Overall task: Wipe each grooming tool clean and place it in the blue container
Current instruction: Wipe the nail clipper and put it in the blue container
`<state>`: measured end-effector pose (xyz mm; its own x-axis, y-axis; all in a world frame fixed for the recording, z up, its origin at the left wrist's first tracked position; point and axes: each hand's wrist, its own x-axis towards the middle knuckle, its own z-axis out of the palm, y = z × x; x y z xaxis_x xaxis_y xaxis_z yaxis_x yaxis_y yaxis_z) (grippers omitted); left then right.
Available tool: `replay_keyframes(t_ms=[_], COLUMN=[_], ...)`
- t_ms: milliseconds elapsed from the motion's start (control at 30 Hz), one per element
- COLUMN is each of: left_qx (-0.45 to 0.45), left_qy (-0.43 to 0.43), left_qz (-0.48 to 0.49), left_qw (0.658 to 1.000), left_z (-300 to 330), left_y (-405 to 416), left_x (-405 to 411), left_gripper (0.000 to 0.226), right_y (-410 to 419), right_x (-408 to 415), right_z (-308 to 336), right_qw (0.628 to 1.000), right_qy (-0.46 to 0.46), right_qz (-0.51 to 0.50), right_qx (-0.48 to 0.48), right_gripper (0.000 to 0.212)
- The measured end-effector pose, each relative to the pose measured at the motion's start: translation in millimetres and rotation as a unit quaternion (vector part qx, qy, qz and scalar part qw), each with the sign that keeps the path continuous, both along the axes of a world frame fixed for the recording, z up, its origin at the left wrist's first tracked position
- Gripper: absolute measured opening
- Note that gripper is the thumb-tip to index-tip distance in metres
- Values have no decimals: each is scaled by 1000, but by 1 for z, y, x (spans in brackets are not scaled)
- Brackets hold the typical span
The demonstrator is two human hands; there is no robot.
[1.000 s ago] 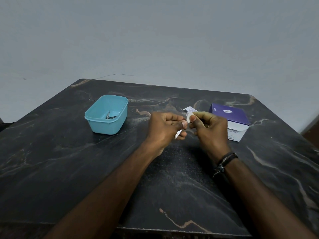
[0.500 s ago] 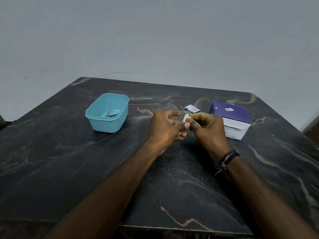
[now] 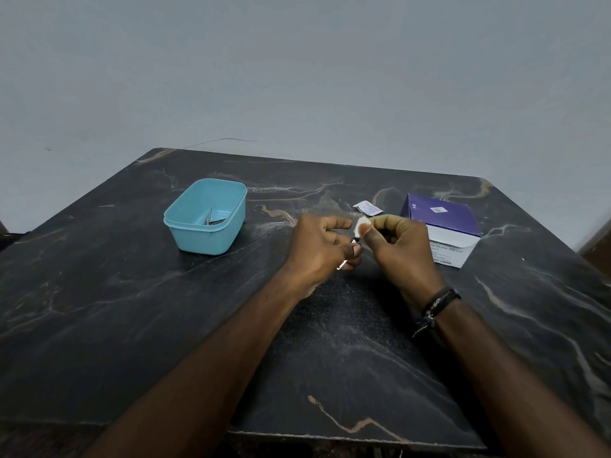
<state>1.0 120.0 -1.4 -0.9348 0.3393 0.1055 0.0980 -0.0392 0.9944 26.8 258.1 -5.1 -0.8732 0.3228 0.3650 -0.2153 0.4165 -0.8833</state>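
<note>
Blue container (image 3: 211,239) with scissors (image 3: 211,219)

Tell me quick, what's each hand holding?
Left hand: pinching a small metal grooming tool.
Right hand: pinching a white wipe.

Dim, even light, soft shadows, slight blur, and wide-angle bending at edges.

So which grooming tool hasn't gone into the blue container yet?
The small metal tool pinched in the left hand, beside the white wipe in the right hand. The scissors already lie inside the blue container.
</note>
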Motion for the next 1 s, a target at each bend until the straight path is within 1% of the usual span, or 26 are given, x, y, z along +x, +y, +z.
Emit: replay_keyframes(t_ms=[67, 167, 300, 400, 467, 667, 800, 900, 1000], left_qx=[-1, -8, 0, 6, 4, 4, -16, -15, -7], left_qy=[3, 11, 5, 3, 7, 10, 21, 9, -1], left_qz=[8, 14, 7, 1, 1, 35, 33, 22, 9], left_qw=[1000, 1000, 1000, 1000, 1000, 999, 999, 1000, 1000], left_z=[-1, -2, 0, 1, 1, 0, 0, 1, 1], left_y=[0, 0, 0, 1, 0, -1, -2, -3, -2], left_x=[-1, -1, -1, 0, 1, -2, -2, -1, -1], left_gripper=[45, 46, 45, 45, 44, 35, 33, 32, 32], right_y=[1, 3, 1, -1, -1, 3, 3, 3, 3], right_x=[-2, -2, -2, -1, -1, -4, -5, -4, -3], right_z=[-4, -6, -4, -1, 0, -6, -10, -9, -6], right_qw=[999, 999, 1000, 999, 999, 999, 998, 999, 999], right_qy=[-24, -30, 2, 30, 38, 9, -11, 3, 26], right_qz=[16, 27, 12, -16, -17, 14, 21, 10, -12], right_qx=[21, 28, 25, 11, 12, 35, 53, 49, 40], right_gripper=[17, 17, 21, 21, 21, 24, 26, 26, 21])
